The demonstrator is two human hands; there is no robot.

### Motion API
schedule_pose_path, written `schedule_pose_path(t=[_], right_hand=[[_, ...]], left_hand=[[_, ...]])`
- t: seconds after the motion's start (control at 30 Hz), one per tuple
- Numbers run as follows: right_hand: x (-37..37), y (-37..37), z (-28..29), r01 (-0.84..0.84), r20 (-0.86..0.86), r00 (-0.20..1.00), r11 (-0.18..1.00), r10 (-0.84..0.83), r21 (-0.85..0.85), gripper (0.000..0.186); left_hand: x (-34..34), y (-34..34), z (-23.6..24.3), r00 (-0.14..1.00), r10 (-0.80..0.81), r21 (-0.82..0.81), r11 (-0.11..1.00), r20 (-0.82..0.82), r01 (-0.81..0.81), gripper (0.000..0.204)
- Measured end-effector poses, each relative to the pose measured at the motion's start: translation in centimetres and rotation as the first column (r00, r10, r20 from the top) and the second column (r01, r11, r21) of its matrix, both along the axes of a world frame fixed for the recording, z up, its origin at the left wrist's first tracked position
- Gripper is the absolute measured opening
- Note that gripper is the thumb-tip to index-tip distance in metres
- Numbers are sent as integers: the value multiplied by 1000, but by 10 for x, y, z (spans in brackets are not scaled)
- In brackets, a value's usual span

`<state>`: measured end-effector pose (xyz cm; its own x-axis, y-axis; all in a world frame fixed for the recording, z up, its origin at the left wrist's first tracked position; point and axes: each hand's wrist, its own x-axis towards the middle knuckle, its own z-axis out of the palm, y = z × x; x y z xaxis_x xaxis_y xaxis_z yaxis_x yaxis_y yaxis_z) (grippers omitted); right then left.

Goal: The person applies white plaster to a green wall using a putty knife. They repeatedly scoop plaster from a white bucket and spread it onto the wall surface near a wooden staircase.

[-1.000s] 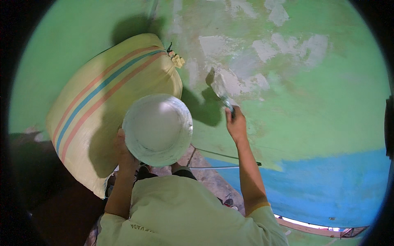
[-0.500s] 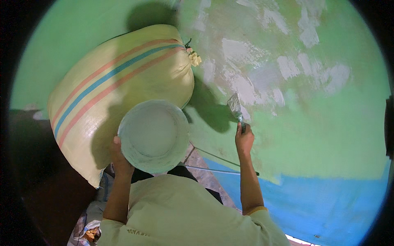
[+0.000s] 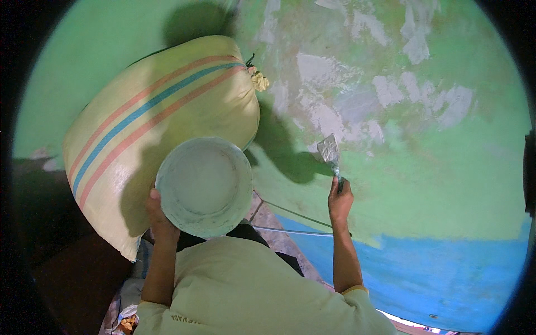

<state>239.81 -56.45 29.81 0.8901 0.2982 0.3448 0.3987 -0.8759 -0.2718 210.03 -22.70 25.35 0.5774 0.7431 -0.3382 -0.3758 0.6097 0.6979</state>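
My left hand (image 3: pixel 161 216) is closed on the rim and side of a round, pale bucket (image 3: pixel 243 192) held in front of my body. Whitish paste (image 3: pixel 207 181) lies in its bottom. My right hand (image 3: pixel 340 202) grips the handle of a putty knife (image 3: pixel 328 149), its broad metal blade pointing up and smeared with paste. Behind the blade is the green wall (image 3: pixel 446 184), marked with several white filler patches (image 3: pixel 325 117). Whether the blade touches the wall I cannot tell.
A large tied woven sack (image 3: pixel 195 106) with red and blue stripes bulges beside the bucket on the left. The wall's lower part is blue (image 3: pixel 424 279). A thin rod (image 3: pixel 296 230) runs between my body and right forearm. A bag with orange bits (image 3: pixel 128 322) sits at lower left.
My right hand and the putty knife have moved slightly right and down. The bucket in my left hand has shifted a little left in the view.
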Motion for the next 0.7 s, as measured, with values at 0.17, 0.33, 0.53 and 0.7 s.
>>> schedule_pose_path(t=[0.17, 0.33, 0.53, 0.7], right_hand=[[9, 52, 22, -153, 77, 986, 987, 149, 53, 24], [23, 30, 48, -15, 51, 999, 994, 10, 111, 24], [-27, -54, 50, 158, -90, 985, 976, -146, 152, 24], [-1, -14, 67, -33, 51, 998, 987, 25, 160, 28]], left_hand=[[13, 2, 6, 998, -53, 41, 998, -42, 55, 73], [6, 9, -71, 985, 76, -337, 941, 154, -20, 70], [32, -8, 45, 993, -113, 29, 993, 26, 113, 70], [25, 11, -26, 950, -175, -200, 953, 259, 230, 70]])
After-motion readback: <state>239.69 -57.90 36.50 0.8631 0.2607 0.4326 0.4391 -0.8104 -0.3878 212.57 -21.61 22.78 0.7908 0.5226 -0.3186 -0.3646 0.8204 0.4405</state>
